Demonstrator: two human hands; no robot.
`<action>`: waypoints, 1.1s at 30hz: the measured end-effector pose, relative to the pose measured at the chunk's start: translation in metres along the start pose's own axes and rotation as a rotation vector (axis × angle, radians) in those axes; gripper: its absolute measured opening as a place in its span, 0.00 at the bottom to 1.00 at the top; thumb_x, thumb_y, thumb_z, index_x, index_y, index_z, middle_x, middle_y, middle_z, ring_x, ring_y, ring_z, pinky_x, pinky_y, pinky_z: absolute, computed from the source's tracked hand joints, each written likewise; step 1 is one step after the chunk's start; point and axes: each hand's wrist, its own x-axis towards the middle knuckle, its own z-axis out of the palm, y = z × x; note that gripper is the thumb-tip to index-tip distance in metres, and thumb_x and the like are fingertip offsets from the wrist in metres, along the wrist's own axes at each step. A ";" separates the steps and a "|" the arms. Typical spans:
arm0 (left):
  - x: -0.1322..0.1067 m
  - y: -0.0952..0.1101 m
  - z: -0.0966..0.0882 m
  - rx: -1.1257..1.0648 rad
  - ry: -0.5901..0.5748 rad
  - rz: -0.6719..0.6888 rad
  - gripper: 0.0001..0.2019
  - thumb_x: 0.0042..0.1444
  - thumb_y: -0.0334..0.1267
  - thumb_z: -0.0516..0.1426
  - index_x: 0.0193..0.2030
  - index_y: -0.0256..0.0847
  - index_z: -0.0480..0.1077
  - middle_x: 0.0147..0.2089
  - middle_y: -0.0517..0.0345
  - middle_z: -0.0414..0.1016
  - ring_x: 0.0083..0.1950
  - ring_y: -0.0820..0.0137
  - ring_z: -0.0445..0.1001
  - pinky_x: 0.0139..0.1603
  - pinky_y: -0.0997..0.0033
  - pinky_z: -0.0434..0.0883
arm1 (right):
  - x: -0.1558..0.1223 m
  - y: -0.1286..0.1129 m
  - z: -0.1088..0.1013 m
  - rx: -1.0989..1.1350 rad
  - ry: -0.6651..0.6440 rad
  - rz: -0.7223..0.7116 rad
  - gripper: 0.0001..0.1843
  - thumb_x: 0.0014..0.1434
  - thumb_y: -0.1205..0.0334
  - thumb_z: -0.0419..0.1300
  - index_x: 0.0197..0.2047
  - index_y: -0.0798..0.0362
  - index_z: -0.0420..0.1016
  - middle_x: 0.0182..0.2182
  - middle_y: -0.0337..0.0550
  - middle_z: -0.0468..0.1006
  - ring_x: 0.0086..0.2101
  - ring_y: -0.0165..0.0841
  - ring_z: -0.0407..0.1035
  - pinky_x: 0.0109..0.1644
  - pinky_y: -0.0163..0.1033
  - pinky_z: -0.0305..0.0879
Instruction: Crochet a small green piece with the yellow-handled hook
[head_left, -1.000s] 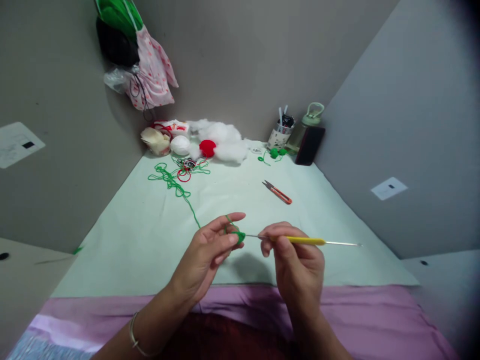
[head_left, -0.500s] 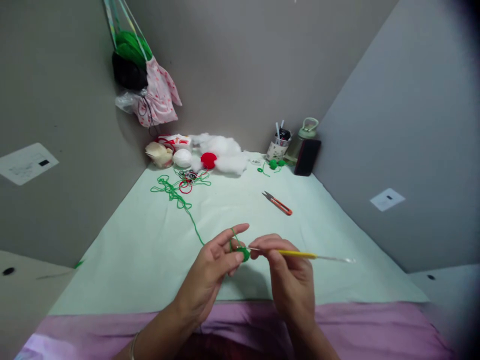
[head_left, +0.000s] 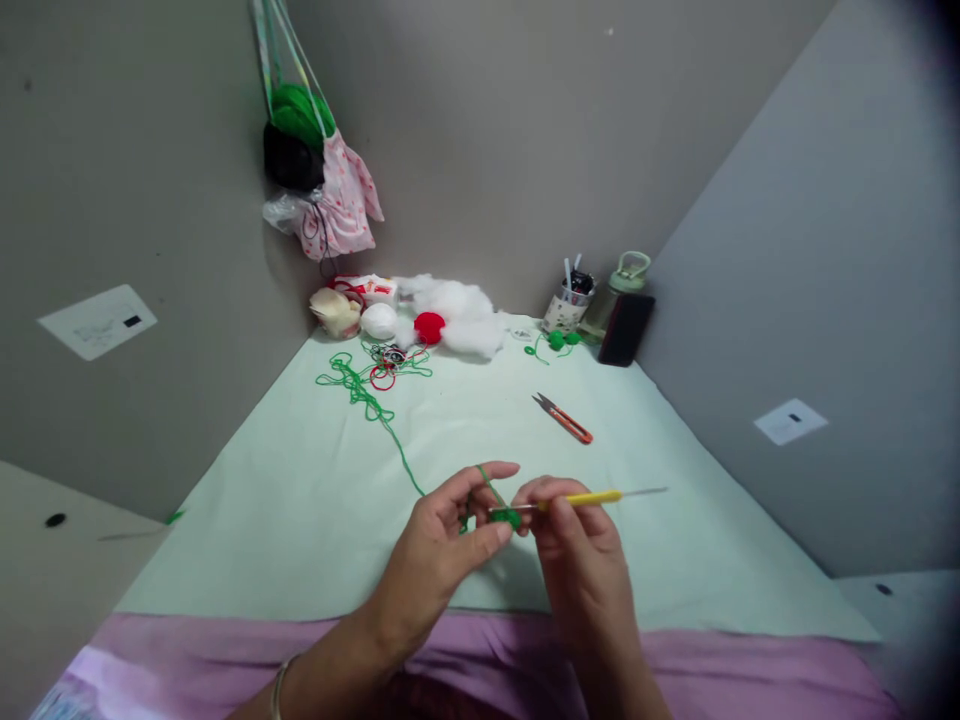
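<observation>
Between thumb and fingers, my left hand (head_left: 450,540) pinches a small green crochet piece (head_left: 508,518). Green yarn (head_left: 405,462) loops over its raised index finger and trails back to a loose tangle on the table. My right hand (head_left: 581,545) is closed around the yellow handle of a crochet hook (head_left: 592,498). The hook's metal tip lies at the green piece, under the strand from the index finger. Whether the tip passes through a stitch, I cannot tell. Beyond my right hand lie orange thread snips (head_left: 562,418), blades pointing away.
White stuffing (head_left: 457,310), a red ball (head_left: 430,328) and a white yarn ball (head_left: 379,321) sit at the back. Small green balls (head_left: 556,340) lie near a pen cup (head_left: 564,308), a bottle (head_left: 611,295) and a phone (head_left: 627,330). Bags (head_left: 341,200) hang at left.
The whole view has shifted, with things now lower and to the right. The hook has turned relative to my hands, and its tip now reaches farther across the green piece.
</observation>
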 end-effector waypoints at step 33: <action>-0.003 0.003 0.000 -0.071 0.042 -0.047 0.22 0.51 0.45 0.73 0.53 0.47 0.82 0.37 0.58 0.79 0.41 0.67 0.75 0.50 0.67 0.68 | -0.006 -0.006 0.009 -0.260 -0.058 -0.230 0.09 0.69 0.59 0.63 0.40 0.46 0.86 0.30 0.39 0.79 0.28 0.29 0.74 0.33 0.32 0.73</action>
